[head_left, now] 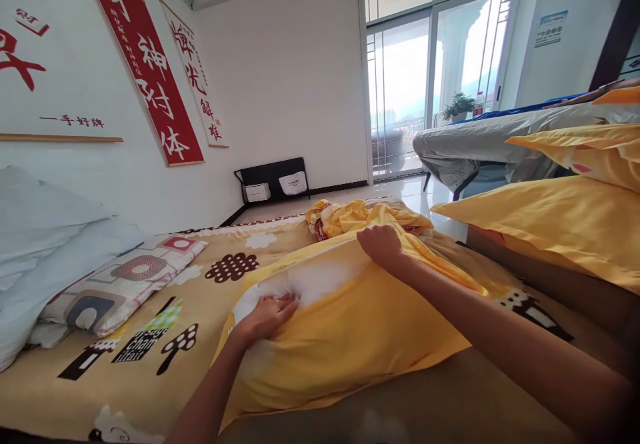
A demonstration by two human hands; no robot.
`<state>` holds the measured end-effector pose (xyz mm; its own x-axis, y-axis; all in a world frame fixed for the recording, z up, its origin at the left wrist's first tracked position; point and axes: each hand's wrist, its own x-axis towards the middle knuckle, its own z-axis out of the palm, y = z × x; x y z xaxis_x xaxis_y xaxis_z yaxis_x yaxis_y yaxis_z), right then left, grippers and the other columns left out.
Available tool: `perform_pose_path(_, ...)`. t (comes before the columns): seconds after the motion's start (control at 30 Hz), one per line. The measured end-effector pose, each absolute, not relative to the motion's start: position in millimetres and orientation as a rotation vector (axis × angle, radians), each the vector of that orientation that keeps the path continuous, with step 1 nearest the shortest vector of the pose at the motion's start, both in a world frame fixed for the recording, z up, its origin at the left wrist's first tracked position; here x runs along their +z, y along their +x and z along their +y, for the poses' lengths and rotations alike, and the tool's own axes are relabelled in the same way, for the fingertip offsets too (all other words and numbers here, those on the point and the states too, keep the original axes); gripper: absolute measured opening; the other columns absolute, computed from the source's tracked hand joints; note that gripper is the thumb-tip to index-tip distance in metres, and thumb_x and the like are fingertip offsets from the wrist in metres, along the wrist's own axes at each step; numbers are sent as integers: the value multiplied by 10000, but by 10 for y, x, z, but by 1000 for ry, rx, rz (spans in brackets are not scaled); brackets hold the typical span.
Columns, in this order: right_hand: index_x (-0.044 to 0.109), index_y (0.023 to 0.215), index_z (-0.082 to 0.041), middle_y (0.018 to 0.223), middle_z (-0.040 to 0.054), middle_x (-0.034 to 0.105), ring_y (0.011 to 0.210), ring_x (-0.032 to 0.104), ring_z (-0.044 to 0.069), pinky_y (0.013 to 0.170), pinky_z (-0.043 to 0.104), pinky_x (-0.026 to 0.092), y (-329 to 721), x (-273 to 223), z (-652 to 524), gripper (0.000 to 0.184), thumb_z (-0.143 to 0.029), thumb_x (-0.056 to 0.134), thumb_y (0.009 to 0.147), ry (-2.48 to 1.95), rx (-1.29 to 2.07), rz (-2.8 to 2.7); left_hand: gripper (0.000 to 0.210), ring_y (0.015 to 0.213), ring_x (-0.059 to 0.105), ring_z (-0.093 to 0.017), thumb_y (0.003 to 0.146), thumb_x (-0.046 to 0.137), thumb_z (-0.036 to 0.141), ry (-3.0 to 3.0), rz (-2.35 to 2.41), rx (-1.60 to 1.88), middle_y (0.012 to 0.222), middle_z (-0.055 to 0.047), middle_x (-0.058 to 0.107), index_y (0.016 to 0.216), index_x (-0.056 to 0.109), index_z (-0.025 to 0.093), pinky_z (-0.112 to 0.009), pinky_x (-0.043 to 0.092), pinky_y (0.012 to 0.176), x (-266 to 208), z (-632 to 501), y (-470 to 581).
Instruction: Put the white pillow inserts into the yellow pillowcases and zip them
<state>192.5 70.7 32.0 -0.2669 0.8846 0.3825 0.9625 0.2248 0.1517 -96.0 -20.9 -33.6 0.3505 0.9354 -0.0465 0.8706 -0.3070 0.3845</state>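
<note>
A white pillow (327, 276) lies partly inside a yellow pillowcase (370, 327) on the bed, its white side showing through the open edge. My left hand (273, 314) is at the near left end of the opening, fingers curled into the white pillow, which dents around them. At the far right end, my right hand (383, 244) is closed in a fist on the pillowcase's edge, pulling the fabric taut. Just beyond that fist lies crumpled yellow cloth (345, 217) with a red patterned trim.
A patterned pillow (135, 284) and white bedding (45, 231) lie at the left of the printed bed sheet (200, 357). Yellow pillows (545, 221) are stacked at the right. Behind are a plastic-covered table (465, 141), a low black rack (273, 181) and glass doors (403, 91).
</note>
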Motion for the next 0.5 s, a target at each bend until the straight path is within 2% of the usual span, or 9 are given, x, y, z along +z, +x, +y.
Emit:
perform_pose_path(0.07,694,934,-66,937,195,667,934,639,258,700,336,388,2085,284,577,315,-51,381,907,-1732,-590,-2286,508,1330,440,-206,951,267,506,2279,1482,419,1380,-18,530,1275,593,290,-431,285,1137,-313,-379,-1110)
perform_pose_path(0.13,687,934,-92,932,173,667,911,639,264,665,327,386,2245,196,464,299,-63,391,902,-1720,-652,-2301,459,1317,447,-222,920,396,508,2332,1433,564,1376,-37,544,1269,597,286,-425,298,1133,-330,-610,-1284)
perform_pose_path(0.23,679,929,-132,891,135,672,853,639,255,635,318,387,2396,39,395,270,-63,423,881,-1662,-774,-2350,342,1200,520,-241,882,513,459,2373,1594,706,1262,-87,607,1121,650,256,-419,383,1051,-432,-921,-1452)
perform_pose_path(0.33,677,941,-122,923,148,673,864,624,261,684,348,403,2390,-64,460,303,-18,406,855,-1492,-915,-2345,322,967,572,-221,913,432,448,2426,1656,590,967,-90,648,853,628,199,-388,426,925,-538,-1051,-1408)
perform_pose_path(0.4,668,1008,-118,1067,168,656,953,602,277,770,387,409,2336,-110,518,343,3,401,831,-1276,-934,-2329,405,849,557,-205,914,393,478,2449,1631,409,797,-68,610,688,544,178,-369,410,875,-563,-1056,-1302)
perform_pose_path(0.47,654,1060,-150,1167,143,630,1021,575,258,858,400,396,2282,-170,525,354,-22,411,837,-980,-812,-2412,462,807,540,-202,907,362,523,2399,1649,256,728,-56,579,621,467,175,-341,393,818,-534,-1038,-1206)
perform_pose_path(0.5,651,1055,-173,1145,119,639,1005,574,233,877,386,392,2261,-210,503,326,-61,413,862,-840,-701,-2480,479,800,536,-202,903,348,547,2356,1669,202,719,-53,575,618,452,176,-326,383,783,-498,-1025,-1179)
